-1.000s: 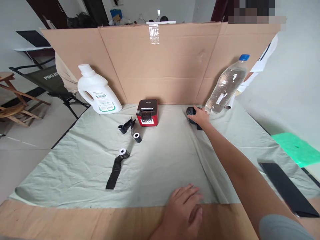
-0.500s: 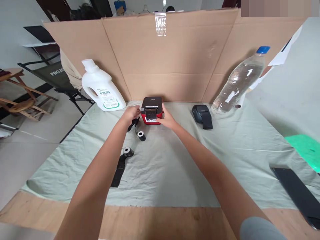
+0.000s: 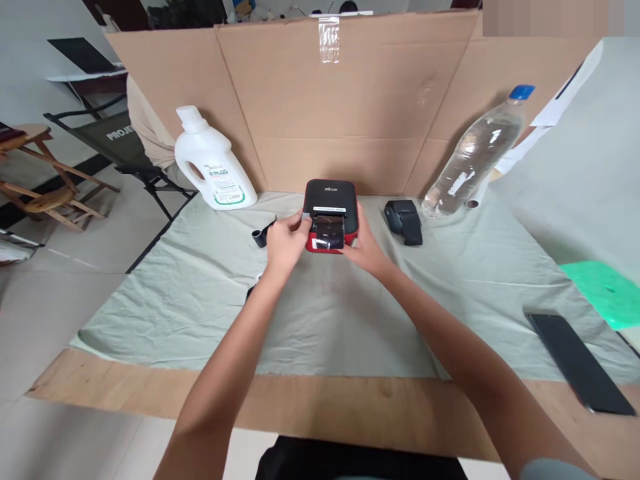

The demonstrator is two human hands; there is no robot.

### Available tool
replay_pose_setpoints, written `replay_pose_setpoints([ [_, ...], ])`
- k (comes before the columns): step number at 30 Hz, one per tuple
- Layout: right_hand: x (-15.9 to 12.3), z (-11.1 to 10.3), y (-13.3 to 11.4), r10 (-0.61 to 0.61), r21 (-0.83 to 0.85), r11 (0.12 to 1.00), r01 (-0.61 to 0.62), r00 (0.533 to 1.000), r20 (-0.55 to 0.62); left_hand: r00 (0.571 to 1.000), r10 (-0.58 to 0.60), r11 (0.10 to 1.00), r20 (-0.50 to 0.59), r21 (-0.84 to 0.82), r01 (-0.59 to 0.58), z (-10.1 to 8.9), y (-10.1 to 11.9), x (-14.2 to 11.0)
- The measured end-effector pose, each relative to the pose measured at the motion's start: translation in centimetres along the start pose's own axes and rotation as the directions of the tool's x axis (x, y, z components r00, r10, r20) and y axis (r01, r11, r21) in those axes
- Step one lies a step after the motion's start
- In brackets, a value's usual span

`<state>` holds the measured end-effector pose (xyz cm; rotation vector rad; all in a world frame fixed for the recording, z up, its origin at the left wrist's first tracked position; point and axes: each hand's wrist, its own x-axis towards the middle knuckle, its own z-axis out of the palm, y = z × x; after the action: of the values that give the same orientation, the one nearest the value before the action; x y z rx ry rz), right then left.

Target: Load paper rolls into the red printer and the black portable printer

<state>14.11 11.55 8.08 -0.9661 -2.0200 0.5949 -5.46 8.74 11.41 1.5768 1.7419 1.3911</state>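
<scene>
A small red-and-black receipt printer [image 3: 330, 196] is between my two hands near the middle of the cloth, a black paper strip [image 3: 330, 232] curling from its front slot. My left hand [image 3: 286, 245] grips its left front corner with bent fingers. From the right side, my right hand [image 3: 367, 245] wraps round its edge. Whether its base touches the cloth is hard to tell. Left of my left hand lies a black paper roll [image 3: 260, 238]; other rolls are mostly hidden behind my left hand and forearm. A smaller black portable printer [image 3: 403, 221] with a black strip lies to the right.
A white detergent bottle [image 3: 215, 163] leans at the back left and a water bottle [image 3: 475, 160] at the back right, against a cardboard panel [image 3: 345, 100]. A black phone-like slab [image 3: 577, 360] and green sheet [image 3: 603, 290] lie right. A person's sleeve [image 3: 150, 123] shows behind the panel.
My right hand left the portable printer and took the red-and-black printer's right side; my left hand came up to its left. The printer has since shifted right and looks larger, nearer me.
</scene>
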Motion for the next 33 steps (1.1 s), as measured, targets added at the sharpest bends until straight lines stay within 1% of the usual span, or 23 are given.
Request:
replay_pose_setpoints([
  [2,-3.7,-1.9,-1.3,-0.057,-0.008,0.998,0.056,0.995,-0.08,0.999,0.017,1.0,-0.027,-0.011,-0.017,0.2,1.5,-4.4],
  [4,-7.5,-3.5,-2.6,-0.096,-0.029,0.995,0.094,0.994,-0.058,0.999,-0.012,0.998,-0.032,-0.068,0.01,0.7,2.0,-8.8],
  [6,-11.1,-4.6,-3.7,-0.057,-0.044,0.997,0.056,0.998,-0.008,1.0,-0.018,0.993,-0.015,-0.119,0.016,1.2,1.6,-12.4],
  [8,-14.1,-4.9,-4.3,-0.004,-0.042,0.999,0.004,1.0,0.022,1.0,0.012,0.994,-0.017,-0.108,-0.014,1.6,0.9,-15.1],
  [10,-16.3,-4.6,-4.3,0.036,-0.029,0.999,-0.035,0.999,0.031,0.998,0.062,0.996,-0.019,-0.063,-0.063,1.9,0.1,-16.8],
  [12,-17.8,-4.1,-3.8,0.068,-0.014,0.998,-0.068,0.997,0.025,0.994,0.109,0.994,-0.011,-0.022,-0.11,2.2,-0.5,-17.6],
  [15,-18.9,-3.2,-3.1,0.121,0.016,0.993,-0.121,0.993,0.009,0.988,0.152,0.988,-0.009,0.009,-0.152,2.7,-1.2,-18.0],
  [19,-19.2,-2.9,-2.9,0.152,0.043,0.988,-0.151,0.988,-0.012,0.98,0.199,0.98,-0.007,0.014,-0.199,3.2,-1.7,-18.0],
  [22,-19.2,-3.2,-2.8,0.142,0.005,0.99,-0.142,0.99,-0.011,0.964,0.266,0.964,-0.008,-0.017,-0.266,3.0,-1.8,-18.0],
  [24,-19.0,-3.6,-2.9,0.128,-0.031,0.991,-0.129,0.992,-0.018,0.938,0.344,0.938,-0.027,-0.024,-0.345,2.7,-1.9,-18.0],
  [25,-18.9,-3.8,-2.9,0.122,-0.052,0.991,-0.123,0.992,-0.024,0.917,0.396,0.918,-0.04,-0.008,-0.397,2.5,-1.9,-18.0],
  [27,-18.5,-4.4,-3.1,0.096,-0.109,0.989,-0.099,0.995,-0.03,0.861,0.505,0.863,-0.058,0.053,-0.503,2.3,-2.0,-17.9],
  [29,-18.2,-5.0,-3.3,0.04,-0.183,0.982,-0.041,0.999,-0.014,0.81,0.585,0.809,-0.046,0.095,-0.579,2.2,-2.2,-17.8],
  [31,-17.9,-5.4,-3.5,-0.011,-0.227,0.974,0.015,1.0,0.021,0.787,0.617,0.784,-0.017,0.095,-0.613,2.2,-2.3,-17.6],
  [33,-17.7,-5.8,-3.5,-0.024,-0.226,0.973,0.036,0.998,0.053,0.788,0.616,0.784,0.016,0.088,-0.614,2.1,-2.3,-17.3],
])
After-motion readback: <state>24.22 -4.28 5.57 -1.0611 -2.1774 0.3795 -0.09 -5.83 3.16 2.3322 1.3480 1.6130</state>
